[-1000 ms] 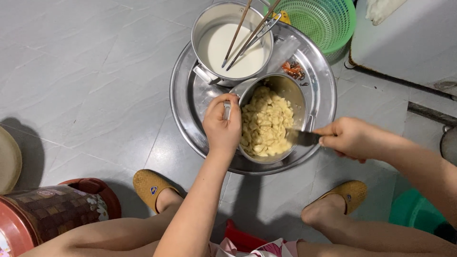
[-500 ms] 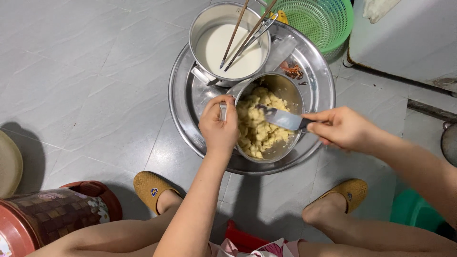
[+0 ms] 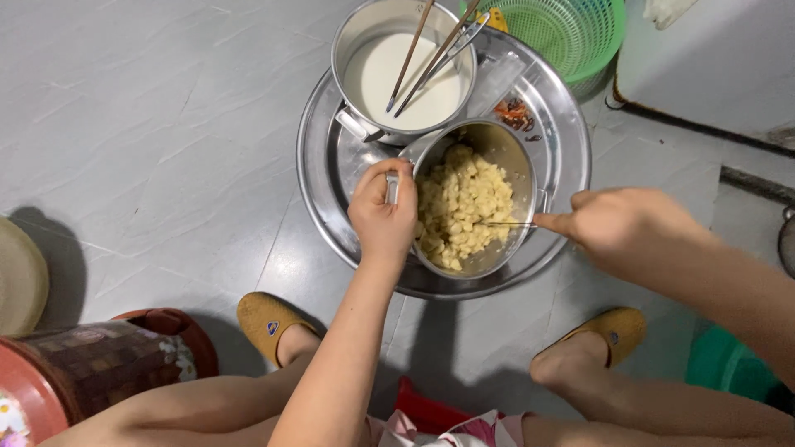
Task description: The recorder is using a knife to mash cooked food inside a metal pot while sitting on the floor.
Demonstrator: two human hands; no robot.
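Left hand grip clamped on pot rim; right hand pinches spoon; milk pot, green basket crowd behind.

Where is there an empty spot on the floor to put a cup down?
The grey tiled floor left of the round metal tray is bare, up to the patterned tin. The tray is crowded: a pot of white liquid, the pot of yellow pieces, both hands. Right of it stands the green basket.

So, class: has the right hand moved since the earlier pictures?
Yes. The right hand has swung its utensil from the pot's rim to lie across the yellow pieces, toward the left hand.
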